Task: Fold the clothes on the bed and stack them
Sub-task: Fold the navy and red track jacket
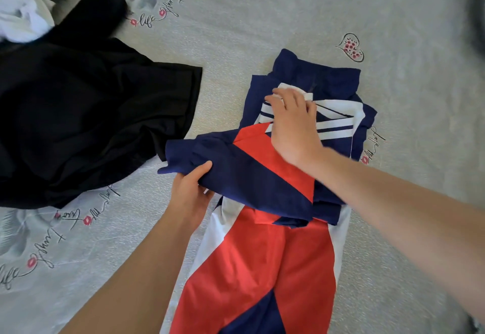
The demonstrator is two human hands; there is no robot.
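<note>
- Jacket (262, 255): navy/red/white, lies lengthwise on the bed (262, 18), center-right of view, collar end far from the person, hem end running off the near edge of frame.
- Sleeve (236, 170) of the jacket: navy w/ a red panel, folded across the body at mid-height, cuff end sticking out past the jacket's left edge.
- Left hand (190, 191): grip closed round the sleeve's cuff end, thumb on top of the fabric, fingers curled under it; cuff looks lifted a little off the bed.
- Right hand (294, 123): flat on the jacket's chest area, palm down, fingers straight and spread, pressing on the white-striped part just below the collar; holds nothing.
- Collar (315, 76): navy, lying flat at the far end, just beyond the right fingertips.
- Black garment (91, 113): unfolded, rumpled, spread on the bed left of the jacket; its edge is just beside the sleeve cuff, can't tell if touching.
- White garment (29, 2): crumpled heap at far-left corner, partly lying over the black one.
- Bed sheet: pale grey w/ printed roses, hearts and script.
</note>
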